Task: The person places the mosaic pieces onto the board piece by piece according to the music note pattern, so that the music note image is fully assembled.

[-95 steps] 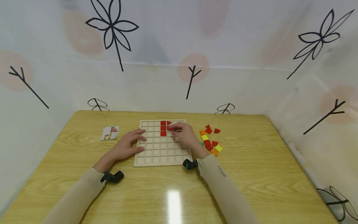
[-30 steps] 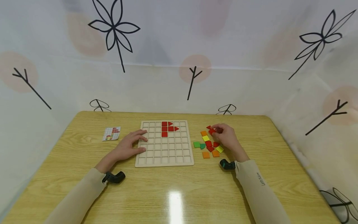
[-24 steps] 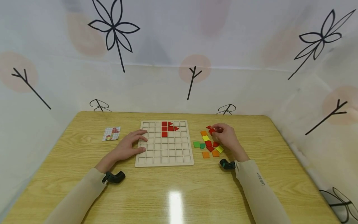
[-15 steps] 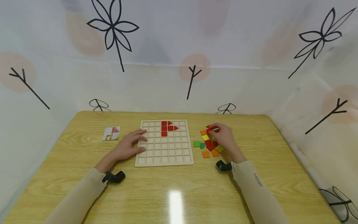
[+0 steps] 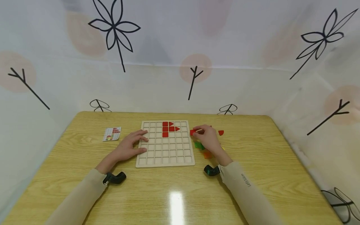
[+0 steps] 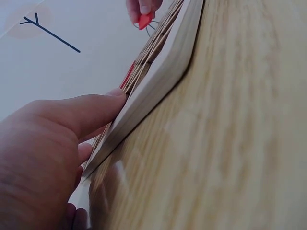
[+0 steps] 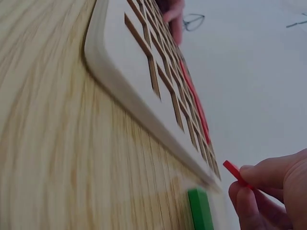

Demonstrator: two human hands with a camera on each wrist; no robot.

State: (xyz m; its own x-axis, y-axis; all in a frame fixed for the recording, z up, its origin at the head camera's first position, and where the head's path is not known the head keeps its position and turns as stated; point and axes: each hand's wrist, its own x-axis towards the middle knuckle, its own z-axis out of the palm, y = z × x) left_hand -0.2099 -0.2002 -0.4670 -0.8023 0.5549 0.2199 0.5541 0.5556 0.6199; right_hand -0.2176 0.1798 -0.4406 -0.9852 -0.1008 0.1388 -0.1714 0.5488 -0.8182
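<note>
Head view: my right hand (image 5: 208, 137) pinches a red tile (image 5: 192, 132) beside the board (image 5: 158, 153), whose left edge my widely spread left hand (image 5: 127, 147) touches.

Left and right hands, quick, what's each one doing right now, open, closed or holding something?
Left hand: open, resting at the left edge of the wooden board.
Right hand: closed, pinching a red tile.

One card (image 5: 112, 134), two hands (image 5: 126, 147) and one board (image 5: 165, 147) showed; the board held four red squares (image 5: 165, 129), two pointed red pieces (image 5: 177, 128).
</note>
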